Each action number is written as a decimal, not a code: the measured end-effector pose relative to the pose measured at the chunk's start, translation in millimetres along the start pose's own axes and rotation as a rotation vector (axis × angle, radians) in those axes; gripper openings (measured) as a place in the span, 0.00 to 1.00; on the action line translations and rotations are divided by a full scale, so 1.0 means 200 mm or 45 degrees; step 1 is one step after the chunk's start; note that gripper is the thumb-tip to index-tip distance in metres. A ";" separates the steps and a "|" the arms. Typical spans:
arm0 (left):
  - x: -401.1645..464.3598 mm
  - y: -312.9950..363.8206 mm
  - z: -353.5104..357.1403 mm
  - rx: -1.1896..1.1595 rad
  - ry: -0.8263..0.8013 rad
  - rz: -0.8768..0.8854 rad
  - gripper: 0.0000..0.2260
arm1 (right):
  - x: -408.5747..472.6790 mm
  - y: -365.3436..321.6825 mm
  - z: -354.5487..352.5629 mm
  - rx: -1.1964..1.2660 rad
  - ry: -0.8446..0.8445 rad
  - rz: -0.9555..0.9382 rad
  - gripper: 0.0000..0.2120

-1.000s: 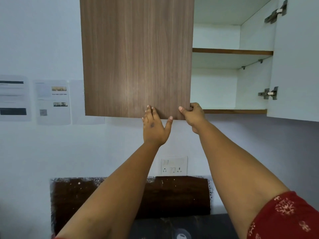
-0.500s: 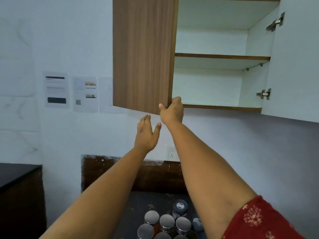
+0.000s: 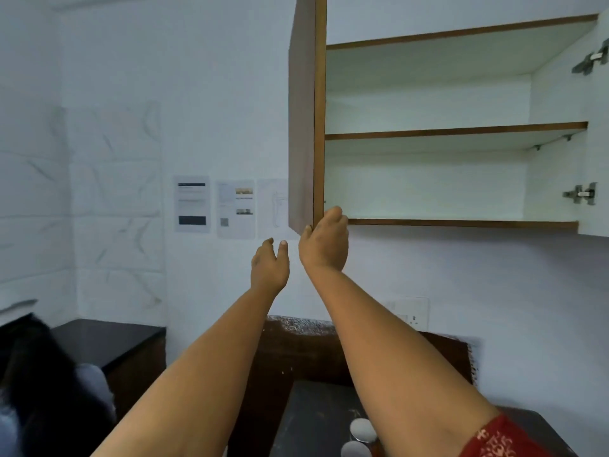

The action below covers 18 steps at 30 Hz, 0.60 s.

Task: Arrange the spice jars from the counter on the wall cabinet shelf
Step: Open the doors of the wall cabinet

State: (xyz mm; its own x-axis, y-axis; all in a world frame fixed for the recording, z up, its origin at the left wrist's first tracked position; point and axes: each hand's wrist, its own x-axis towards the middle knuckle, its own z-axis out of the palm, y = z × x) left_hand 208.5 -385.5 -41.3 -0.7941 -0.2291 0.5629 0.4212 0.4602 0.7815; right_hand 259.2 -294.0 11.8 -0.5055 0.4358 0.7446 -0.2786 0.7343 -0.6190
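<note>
**Wood-grain door swung wide, shelves bare**

Walnut-brown laminate now shows edge-on: the left cabinet door [image 3: 301, 120] has swung from nearly shut to fully open within the last second. The right hand [image 3: 324, 240] grips its lower corner, fingers curled round the edge. Just below and beside it, the left hand [image 3: 269, 267] hovers with fingers relaxed, off the door it was pressing earlier. Above the hands, the white wall cabinet shelf [image 3: 454, 130] is exposed, so loading can probably begin. Far beneath the arms, two spice jars [image 3: 362, 430] with silver lids wait on the dark bench [image 3: 316, 420]. Printed sheets [image 3: 214, 206] hang on the pale wall.
</note>
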 end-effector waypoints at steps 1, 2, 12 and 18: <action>0.03 -0.01 -0.04 -0.002 -0.002 -0.024 0.25 | -0.03 -0.03 0.03 -0.015 0.014 -0.020 0.16; 0.05 -0.01 -0.08 -0.009 -0.013 -0.039 0.25 | -0.06 -0.06 0.05 -0.023 0.020 -0.048 0.16; 0.21 -0.21 -0.41 -0.063 0.040 0.037 0.17 | -0.24 -0.40 0.36 0.039 -0.176 -0.304 0.19; 0.24 -0.34 -0.53 -0.352 0.048 -0.082 0.23 | -0.37 -0.50 0.55 0.237 -0.351 -0.206 0.19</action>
State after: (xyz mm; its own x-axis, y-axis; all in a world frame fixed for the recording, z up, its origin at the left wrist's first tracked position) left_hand 189.1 -518.6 -39.1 -0.8085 -0.2845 0.5152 0.4778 0.1936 0.8568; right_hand 235.0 -456.4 -10.0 -0.6369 0.1464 0.7569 -0.5039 0.6639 -0.5525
